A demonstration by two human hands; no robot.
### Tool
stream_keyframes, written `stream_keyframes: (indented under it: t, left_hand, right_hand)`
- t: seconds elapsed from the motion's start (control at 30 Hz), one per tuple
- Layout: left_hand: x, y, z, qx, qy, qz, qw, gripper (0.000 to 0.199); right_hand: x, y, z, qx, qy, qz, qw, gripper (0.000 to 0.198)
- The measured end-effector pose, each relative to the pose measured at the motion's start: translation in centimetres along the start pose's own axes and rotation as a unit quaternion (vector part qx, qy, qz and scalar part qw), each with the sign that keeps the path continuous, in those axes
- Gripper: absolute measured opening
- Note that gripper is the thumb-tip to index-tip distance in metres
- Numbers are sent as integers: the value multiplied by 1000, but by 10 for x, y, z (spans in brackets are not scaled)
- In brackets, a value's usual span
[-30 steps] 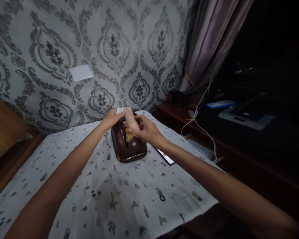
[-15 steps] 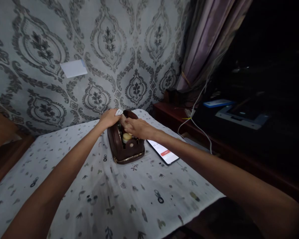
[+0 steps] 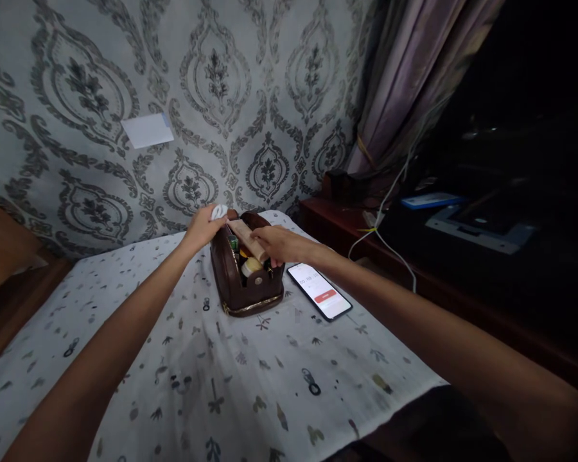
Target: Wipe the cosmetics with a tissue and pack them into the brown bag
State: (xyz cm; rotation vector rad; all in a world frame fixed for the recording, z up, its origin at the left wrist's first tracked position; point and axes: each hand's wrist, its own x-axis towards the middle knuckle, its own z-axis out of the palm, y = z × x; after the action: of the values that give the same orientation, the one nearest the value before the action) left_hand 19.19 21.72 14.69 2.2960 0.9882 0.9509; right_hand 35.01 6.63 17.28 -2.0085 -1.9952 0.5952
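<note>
A dark brown zip pouch (image 3: 228, 282) stands unzipped on the patterned cloth, its top open. Inside it show a round jar with a pale yellow lid (image 3: 252, 267) and a small green item (image 3: 233, 242). My right hand (image 3: 279, 242) is closed on a long beige tube-like item (image 3: 246, 239) lying over the pouch's opening. At the far left rim, my left hand (image 3: 205, 228) is closed around a bunched white cloth (image 3: 219, 212), with its fingertips near the beige item's far end. The fingers of both hands are partly hidden.
A phone (image 3: 320, 292) with a lit screen lies right of the pouch on the cloth (image 3: 241, 385). White cables (image 3: 383, 205) run along the dark red furniture (image 3: 313, 212) at right. Patterned wallpaper (image 3: 212, 83) bearing a white card (image 3: 147, 131) rises behind.
The beige item now shows more of its length across the pouch's opening. My left hand, with the white cloth, has shifted slightly left; my right hand has moved right, uncovering more of the phone.
</note>
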Motion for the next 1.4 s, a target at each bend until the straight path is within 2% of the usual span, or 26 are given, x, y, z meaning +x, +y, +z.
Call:
stream_keyframes:
  t: [0.1, 0.2, 0.33, 0.4, 0.57, 0.67, 0.83, 1.0, 1.4]
  left_hand:
    - [-16, 13, -3, 38, -14, 64, 997, 22]
    - [-36, 27, -4, 61, -90, 156, 982, 29]
    - [-59, 40, -1, 183, -239, 272, 914, 41]
    - [-67, 43, -1, 237, -260, 285, 892, 46]
    - [-74, 44, -2, 263, -222, 268, 900, 24]
    - [-75, 43, -2, 255, -205, 269, 906, 17]
    - [-77, 39, 3, 234, -193, 255, 918, 15]
    - [-79, 35, 5, 210, -182, 255, 926, 18]
    - [-82, 32, 9, 224, -169, 270, 921, 24]
  right_hand:
    - [0, 4, 1, 42, 1, 6, 999, 53]
    - [1, 8, 1, 43, 6, -1, 999, 49]
    - [-2, 11, 1, -16, 44, -25, 999, 31]
    - [-6, 12, 1, -63, 67, -31, 995, 33]
    - [-12, 17, 2, -158, 70, -62, 983, 44]
    - [-10, 18, 3, -193, 57, -72, 977, 40]
    - [-2, 21, 9, -176, 89, -94, 976, 25]
    - [2, 29, 13, -135, 114, -95, 980, 30]
    - [5, 32, 15, -176, 109, -126, 970, 26]
